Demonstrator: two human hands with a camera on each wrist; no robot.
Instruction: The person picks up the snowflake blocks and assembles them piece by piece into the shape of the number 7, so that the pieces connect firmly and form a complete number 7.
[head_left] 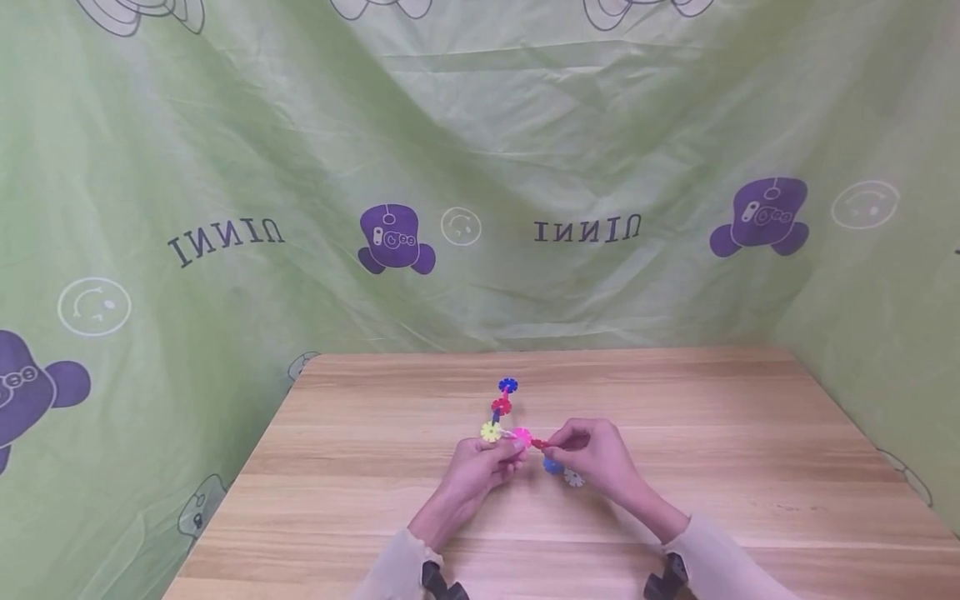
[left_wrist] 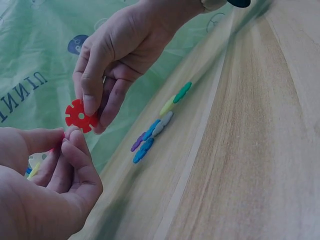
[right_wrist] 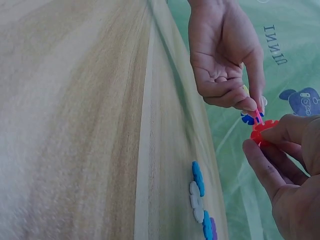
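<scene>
My left hand (head_left: 480,471) pinches a pink notched plastic disc (head_left: 522,436) between thumb and fingers. This disc ends a chain of slotted discs, with a yellow disc (head_left: 491,431), a red disc (head_left: 501,406) and a dark blue disc (head_left: 508,385) reaching toward the back. My right hand (head_left: 603,458) pinches another disc, bright red (left_wrist: 80,116), by its edge. In the right wrist view that red disc meets the pink one's rim; how deep their slots engage is hidden by the fingers.
Loose discs lie on the wooden table (head_left: 360,467) below the right hand: blue (head_left: 552,467) and pale grey (head_left: 573,477) ones. The left wrist view adds a green disc (left_wrist: 183,92), a yellow one and a purple one (left_wrist: 137,142). Green printed cloth (head_left: 480,125) hangs behind and beside the table.
</scene>
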